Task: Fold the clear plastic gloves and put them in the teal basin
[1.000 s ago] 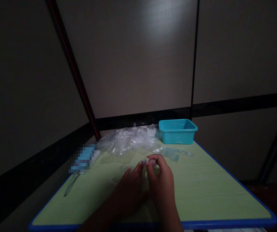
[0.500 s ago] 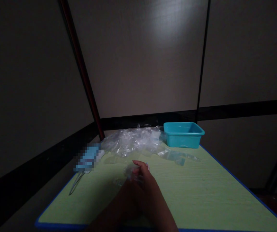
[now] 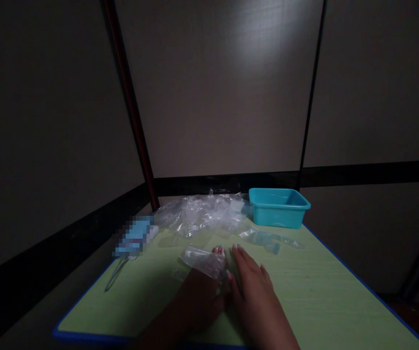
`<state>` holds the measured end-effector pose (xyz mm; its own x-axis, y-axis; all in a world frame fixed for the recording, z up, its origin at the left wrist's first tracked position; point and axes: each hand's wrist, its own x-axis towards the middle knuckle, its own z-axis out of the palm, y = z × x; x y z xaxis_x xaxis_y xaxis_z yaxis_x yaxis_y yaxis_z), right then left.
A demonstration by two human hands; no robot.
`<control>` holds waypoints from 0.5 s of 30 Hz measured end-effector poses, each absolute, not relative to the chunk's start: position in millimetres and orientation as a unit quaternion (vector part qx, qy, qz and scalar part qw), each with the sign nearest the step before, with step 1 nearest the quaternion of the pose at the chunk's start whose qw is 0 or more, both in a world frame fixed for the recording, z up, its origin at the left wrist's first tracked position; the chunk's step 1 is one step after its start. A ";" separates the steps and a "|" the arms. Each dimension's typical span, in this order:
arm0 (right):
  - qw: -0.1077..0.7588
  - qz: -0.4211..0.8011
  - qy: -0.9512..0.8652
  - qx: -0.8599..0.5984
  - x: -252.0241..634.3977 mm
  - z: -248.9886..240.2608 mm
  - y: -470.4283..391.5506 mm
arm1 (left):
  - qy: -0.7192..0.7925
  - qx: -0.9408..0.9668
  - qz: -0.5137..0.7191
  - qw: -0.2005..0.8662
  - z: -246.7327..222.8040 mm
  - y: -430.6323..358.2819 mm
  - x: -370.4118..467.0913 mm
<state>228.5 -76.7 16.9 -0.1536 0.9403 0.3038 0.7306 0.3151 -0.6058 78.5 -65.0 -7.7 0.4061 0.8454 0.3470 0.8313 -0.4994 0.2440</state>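
A small clear plastic bag (image 3: 200,260) lies across the back and fingers of my left hand (image 3: 209,289), low in the middle of the head view. The left fingers curl round part of the bag, and its loose end sticks out to the left. Close beside it on the right is my right hand (image 3: 255,287), palm down, its fingers stretched forward. Its thumb touches or nearly touches the bag's edge by the left fingers. Whether anything lies under either palm is hidden.
Crumpled clear plastic bags (image 3: 205,214) are heaped at the back of the green table (image 3: 326,291). A turquoise basin (image 3: 278,214) stands at the back right. Flat plastic pieces (image 3: 267,239) lie before it. A blurred-out blue device with a cable (image 3: 112,277) is at left.
My right hand has come off the left and moved right, its fingers straightening. The plastic, crumpled between the hands before, now spreads over my left hand. The view has tilted slightly.
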 end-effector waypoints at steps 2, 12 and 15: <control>0.269 0.151 -0.756 -0.577 231.6 15.0 -76.9 | 0.499 0.842 0.206 0.010 -14.8 -62.5 75.0; 0.205 0.151 -0.780 -0.572 228.8 1.2 -72.0 | 0.488 0.849 0.203 -0.016 -14.4 -64.0 69.6; 0.205 0.141 -0.780 -0.575 233.5 -0.4 -71.9 | 0.484 0.853 0.194 -0.019 -12.9 -64.9 71.1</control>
<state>233.5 -71.9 -0.4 -0.2555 0.9538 0.1583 0.8383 0.3001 -0.4551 71.1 -64.9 -12.9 0.4557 0.8184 0.3502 0.8332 -0.5306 0.1556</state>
